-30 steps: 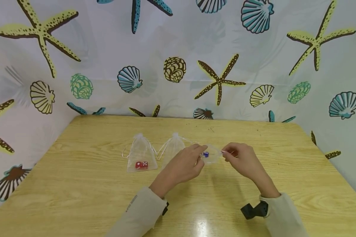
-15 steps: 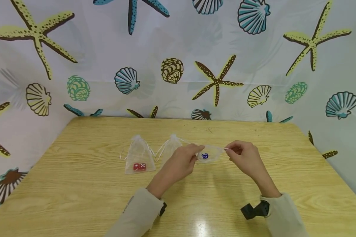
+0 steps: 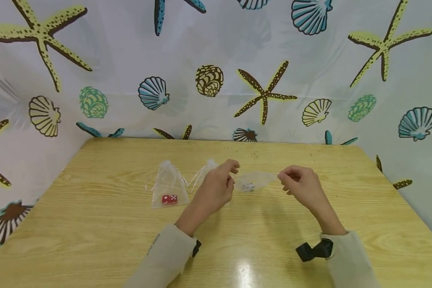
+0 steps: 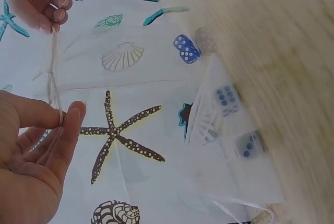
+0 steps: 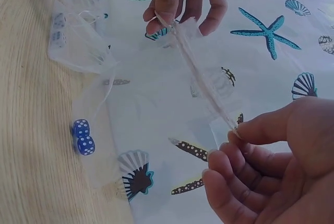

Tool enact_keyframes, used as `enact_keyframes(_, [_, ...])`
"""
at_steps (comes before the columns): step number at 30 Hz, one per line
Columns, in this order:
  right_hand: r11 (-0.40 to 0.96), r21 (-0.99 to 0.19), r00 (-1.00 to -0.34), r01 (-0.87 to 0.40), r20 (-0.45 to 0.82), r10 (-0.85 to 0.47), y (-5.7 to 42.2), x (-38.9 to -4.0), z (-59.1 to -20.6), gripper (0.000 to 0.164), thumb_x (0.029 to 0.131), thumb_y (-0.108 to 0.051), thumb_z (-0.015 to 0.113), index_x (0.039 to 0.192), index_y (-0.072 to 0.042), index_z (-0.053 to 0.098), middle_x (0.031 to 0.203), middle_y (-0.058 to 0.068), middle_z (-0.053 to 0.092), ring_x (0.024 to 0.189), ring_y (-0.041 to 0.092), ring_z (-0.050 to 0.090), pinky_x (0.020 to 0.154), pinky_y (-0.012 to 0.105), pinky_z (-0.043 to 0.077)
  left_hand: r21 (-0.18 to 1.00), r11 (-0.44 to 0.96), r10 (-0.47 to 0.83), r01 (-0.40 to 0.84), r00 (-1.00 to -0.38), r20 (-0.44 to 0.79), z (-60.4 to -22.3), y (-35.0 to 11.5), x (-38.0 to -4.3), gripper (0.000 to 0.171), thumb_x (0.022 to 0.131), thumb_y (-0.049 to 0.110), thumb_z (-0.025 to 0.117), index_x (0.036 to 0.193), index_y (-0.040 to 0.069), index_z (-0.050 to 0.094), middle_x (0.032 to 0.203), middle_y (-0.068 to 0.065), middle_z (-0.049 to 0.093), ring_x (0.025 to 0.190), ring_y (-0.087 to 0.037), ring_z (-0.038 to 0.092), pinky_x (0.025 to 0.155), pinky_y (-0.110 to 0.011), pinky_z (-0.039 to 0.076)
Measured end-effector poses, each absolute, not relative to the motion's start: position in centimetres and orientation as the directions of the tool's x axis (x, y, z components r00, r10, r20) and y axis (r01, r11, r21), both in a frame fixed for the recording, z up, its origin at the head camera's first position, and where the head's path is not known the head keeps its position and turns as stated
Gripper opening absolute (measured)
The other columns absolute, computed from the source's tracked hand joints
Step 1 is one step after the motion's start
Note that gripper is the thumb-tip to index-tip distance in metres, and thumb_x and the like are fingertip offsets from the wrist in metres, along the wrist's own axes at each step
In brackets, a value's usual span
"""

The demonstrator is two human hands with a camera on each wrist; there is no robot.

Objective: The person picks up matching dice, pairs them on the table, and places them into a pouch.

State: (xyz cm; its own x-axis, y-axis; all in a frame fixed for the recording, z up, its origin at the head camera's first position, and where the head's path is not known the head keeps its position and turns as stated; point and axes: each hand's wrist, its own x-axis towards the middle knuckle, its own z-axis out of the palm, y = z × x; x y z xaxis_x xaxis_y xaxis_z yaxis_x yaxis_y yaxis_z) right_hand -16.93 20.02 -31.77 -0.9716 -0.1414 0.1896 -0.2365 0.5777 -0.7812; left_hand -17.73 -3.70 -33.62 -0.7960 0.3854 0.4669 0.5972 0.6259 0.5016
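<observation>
A sheer white drawstring bag (image 3: pixel 260 179) is stretched between the two hands, with two blue dice (image 5: pixel 83 137) low inside it. My left hand (image 3: pixel 214 186) pinches the drawn mouth and cord at one end between thumb and finger. At the opposite end the right hand (image 3: pixel 302 186) pinches the cord with thumb and forefinger. In the right wrist view the bag's gathered mouth (image 5: pixel 201 78) runs taut from one hand to the other. A second sheer bag (image 4: pixel 209 166), holding white dice (image 4: pixel 227 100), lies behind the left hand and is partly hidden in the head view.
Further left on the wooden table (image 3: pixel 93 232) a tied sheer bag (image 3: pixel 167 178) lies flat with two red dice (image 3: pixel 169 199) inside. A white cloth (image 3: pixel 187 52) printed with starfish and shells rises behind the table and along both sides.
The hands have drawn apart, left hand to the left and right hand to the right, pulling the bag's mouth taut. The bag has risen slightly; the left hand's fingers have spread.
</observation>
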Motion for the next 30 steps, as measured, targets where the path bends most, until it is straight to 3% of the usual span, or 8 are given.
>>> enact_keyframes(9, [0.534,-0.833,-0.989,-0.142,0.098,-0.111,20.4,-17.0,-31.8,0.024,0.098,-0.017,0.048,0.099,0.004,0.059,0.082,0.009,0.057,0.067,0.014,0.062,0.062,0.029,0.056,0.498,0.673,0.293,0.547,-0.815,0.5,-33.5,-4.5,-17.9,0.027,0.087,-0.007,0.057,0.111,0.002,0.063,0.105,-0.013,0.068,0.076,-0.02,0.064,0.064,-0.028,0.051])
enact_keyframes(17, [0.538,-0.834,-0.992,-0.12,0.086,-0.087,20.9,-17.2,-31.6,0.024,0.098,-0.017,0.047,0.097,0.004,0.058,0.082,0.011,0.056,0.066,0.012,0.061,0.061,0.024,0.055,0.492,0.727,0.218,0.48,-0.839,0.498,-32.9,-5.3,-17.9,0.022,0.087,0.0,0.059,0.105,0.007,0.068,0.101,-0.007,0.071,0.074,-0.017,0.066,0.054,-0.026,0.048])
enact_keyframes(23, [0.559,-0.82,-0.992,-0.121,0.09,-0.083,21.7,-17.3,-31.5,0.024,0.098,-0.017,0.047,0.096,0.005,0.058,0.08,0.009,0.057,0.067,0.013,0.062,0.06,0.024,0.054,0.514,0.732,0.18,0.447,-0.855,0.487,-32.7,-5.6,-17.9,0.022,0.085,0.0,0.059,0.104,0.007,0.068,0.098,-0.007,0.071,0.074,-0.017,0.067,0.054,-0.027,0.049])
enact_keyframes(30, [0.558,-0.822,-0.993,-0.115,0.102,-0.054,22.9,-17.3,-30.6,0.027,0.099,-0.019,0.047,0.099,0.005,0.057,0.079,0.003,0.056,0.066,0.007,0.058,0.06,0.026,0.054,0.521,0.713,0.105,0.469,-0.806,0.583,-32.4,-6.5,-18.3,0.016,0.084,-0.001,0.058,0.09,0.007,0.071,0.08,-0.008,0.071,0.064,-0.017,0.062,0.053,-0.027,0.046])
